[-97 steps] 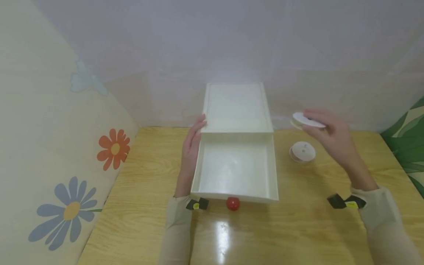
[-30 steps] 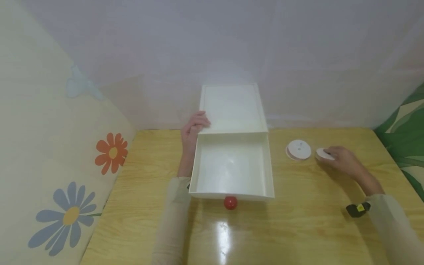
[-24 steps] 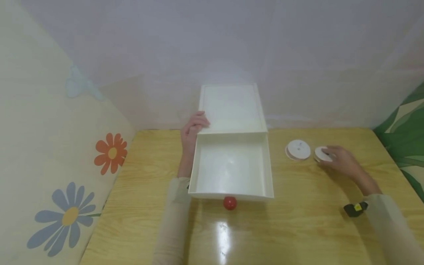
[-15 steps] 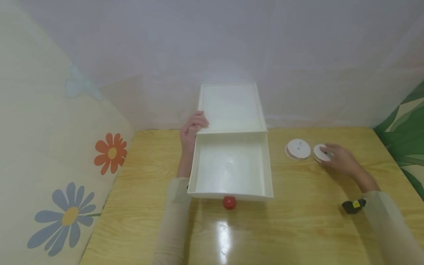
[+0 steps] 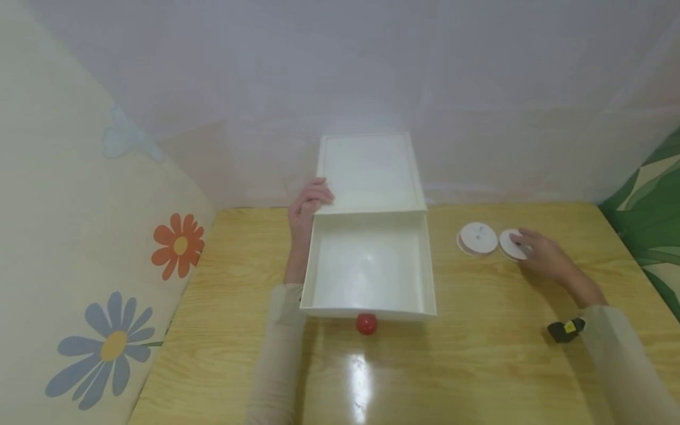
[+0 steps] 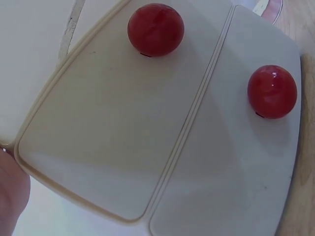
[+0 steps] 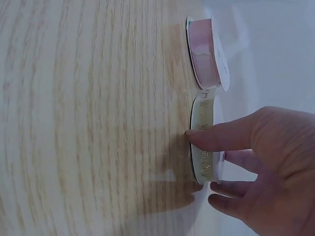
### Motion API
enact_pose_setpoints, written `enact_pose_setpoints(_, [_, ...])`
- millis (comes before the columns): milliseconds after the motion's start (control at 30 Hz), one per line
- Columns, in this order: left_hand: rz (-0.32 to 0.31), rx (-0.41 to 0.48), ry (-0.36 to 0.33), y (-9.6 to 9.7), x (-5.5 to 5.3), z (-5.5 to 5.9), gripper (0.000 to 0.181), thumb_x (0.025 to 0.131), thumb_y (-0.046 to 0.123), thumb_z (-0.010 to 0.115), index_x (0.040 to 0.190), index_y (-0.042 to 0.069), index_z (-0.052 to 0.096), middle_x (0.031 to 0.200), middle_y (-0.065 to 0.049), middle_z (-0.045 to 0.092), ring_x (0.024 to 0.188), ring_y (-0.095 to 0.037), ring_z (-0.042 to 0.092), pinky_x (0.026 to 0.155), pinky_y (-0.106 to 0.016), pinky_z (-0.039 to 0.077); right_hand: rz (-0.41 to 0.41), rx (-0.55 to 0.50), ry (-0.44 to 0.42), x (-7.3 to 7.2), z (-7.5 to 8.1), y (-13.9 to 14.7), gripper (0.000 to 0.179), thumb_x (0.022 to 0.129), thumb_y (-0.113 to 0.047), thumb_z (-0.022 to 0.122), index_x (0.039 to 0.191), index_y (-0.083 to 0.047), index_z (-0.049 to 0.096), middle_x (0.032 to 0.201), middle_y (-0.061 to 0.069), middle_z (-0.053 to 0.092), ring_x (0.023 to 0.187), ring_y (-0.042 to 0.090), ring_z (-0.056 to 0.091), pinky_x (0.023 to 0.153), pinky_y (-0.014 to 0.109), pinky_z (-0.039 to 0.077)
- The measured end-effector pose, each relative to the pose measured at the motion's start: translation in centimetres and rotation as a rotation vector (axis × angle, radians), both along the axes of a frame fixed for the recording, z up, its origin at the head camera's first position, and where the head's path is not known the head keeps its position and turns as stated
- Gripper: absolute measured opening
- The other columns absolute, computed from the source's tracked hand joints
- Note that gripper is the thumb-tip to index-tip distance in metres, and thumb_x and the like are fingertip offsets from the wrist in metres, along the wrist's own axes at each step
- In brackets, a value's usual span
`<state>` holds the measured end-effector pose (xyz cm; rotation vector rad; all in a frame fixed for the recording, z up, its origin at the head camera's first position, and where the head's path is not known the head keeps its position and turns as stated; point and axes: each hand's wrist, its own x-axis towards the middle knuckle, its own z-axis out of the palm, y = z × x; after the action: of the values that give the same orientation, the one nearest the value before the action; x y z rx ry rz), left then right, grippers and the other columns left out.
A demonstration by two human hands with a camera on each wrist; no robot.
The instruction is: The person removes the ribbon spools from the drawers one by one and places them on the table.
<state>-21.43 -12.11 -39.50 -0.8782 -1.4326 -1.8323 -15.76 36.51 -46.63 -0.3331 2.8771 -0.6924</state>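
Observation:
My left hand (image 5: 308,206) rests at the left edge of a white drawer cabinet (image 5: 369,174), fingers bent over onto its top. The cabinet's upper drawer (image 5: 366,265) is pulled out toward me and bare inside, with a red knob (image 5: 366,324) on its front. On the table to the right, my right hand (image 5: 547,257) pinches a spool of cream ribbon (image 7: 203,147) with gold lettering, thumb across the ribbon and fingers on the far side. Right beside it, on its left, lies a spool of pink ribbon (image 7: 204,54), its white face up.
Below the pulled-out drawer is a second drawer front with its own red knob (image 6: 272,92). The wood-grain table (image 5: 494,354) runs up to a pale back wall (image 5: 478,88). A wall with painted flowers (image 5: 114,345) stands on the left, green leaves (image 5: 656,230) on the right.
My right hand has lowered the cream ribbon spool from mid-air to the table, then moved it left against the pink one. My left fingers have shifted from the cabinet's side onto its top.

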Motion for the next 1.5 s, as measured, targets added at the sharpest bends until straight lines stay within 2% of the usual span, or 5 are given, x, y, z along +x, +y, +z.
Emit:
enact_pose_setpoints(500, [-0.009,0.014,-0.010,0.1,0.1,0.3,0.024,0.085,-0.004,0.041,0.074,-0.022,0.051,0.090,0.011,0.071,0.097,-0.013,0.065,0.113,-0.042,0.038,-0.001,-0.083,0.084,1.6,4.8,-4.0,0.062,0.102,-0.013,0.061,0.149,0.017,0.034,0.152,0.045,0.029,0.139,0.063,0.028,0.112,0.074,0.024])
enact_pose_setpoints(700, [-0.003,0.025,-0.035,0.0,0.3,0.4,0.023,0.085,-0.005,0.042,0.075,-0.025,0.051,0.089,0.009,0.071,0.101,-0.015,0.065,0.113,-0.042,0.038,0.051,-0.165,0.381,4.7,8.9,-7.9,0.048,0.100,-0.013,0.067,0.141,0.008,0.054,0.133,0.033,0.060,0.118,0.051,0.058,0.092,0.067,0.049])
enact_pose_setpoints(967, [-0.014,0.044,-0.036,0.0,0.1,0.2,0.023,0.085,-0.006,0.043,0.075,-0.025,0.051,0.089,0.009,0.072,0.101,-0.017,0.064,0.111,-0.042,0.039,0.180,-0.254,0.692,7.4,12.2,-11.9,0.041,0.085,-0.001,0.078,0.125,-0.004,0.071,0.110,0.008,0.077,0.090,0.024,0.073,0.080,0.009,0.047])
enact_pose_setpoints(1200, [-0.011,0.038,-0.045,0.0,0.2,0.2,0.026,0.086,-0.003,0.044,0.074,-0.025,0.051,0.089,0.010,0.072,0.101,-0.014,0.065,0.111,-0.040,0.039,0.323,-0.392,0.886,8.5,13.4,-14.5,0.045,0.104,-0.043,0.059,0.107,-0.001,0.077,0.098,0.006,0.079,0.080,0.015,0.073,0.080,0.009,0.051])
enact_pose_setpoints(1500, [-0.017,0.036,-0.037,-0.2,0.3,0.3,0.027,0.087,-0.002,0.046,0.075,-0.026,0.050,0.090,0.010,0.072,0.101,-0.014,0.065,0.112,-0.040,0.039,0.528,-0.526,0.985,11.0,13.9,-18.7,0.040,0.107,-0.030,0.057,0.100,0.004,0.076,0.092,0.011,0.077,0.070,0.013,0.069,0.066,0.019,0.057])
